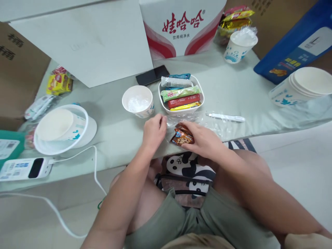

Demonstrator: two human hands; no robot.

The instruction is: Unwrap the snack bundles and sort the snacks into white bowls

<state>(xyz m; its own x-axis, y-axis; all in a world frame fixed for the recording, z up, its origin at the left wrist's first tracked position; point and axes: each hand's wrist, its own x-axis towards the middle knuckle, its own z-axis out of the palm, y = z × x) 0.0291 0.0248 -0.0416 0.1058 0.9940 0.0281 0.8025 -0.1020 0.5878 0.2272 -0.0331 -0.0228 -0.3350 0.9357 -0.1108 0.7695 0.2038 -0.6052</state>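
Just on your near side of the white tub point(202, 98), your right hand point(198, 136) is grasping the brown snack packets point(181, 138); whether they sit inside the clear plastic film point(173, 121) or against it, you can't tell. Your left hand point(155, 133), near the tub's front-left corner, looks pinched on that film. Keep that pinch firm and the film slack, support the packets from beneath, and keep the film clear of the white slim tool point(227, 118) right of the tub.

Two hands point(153, 132) point(203, 139), one phone point(153, 75)
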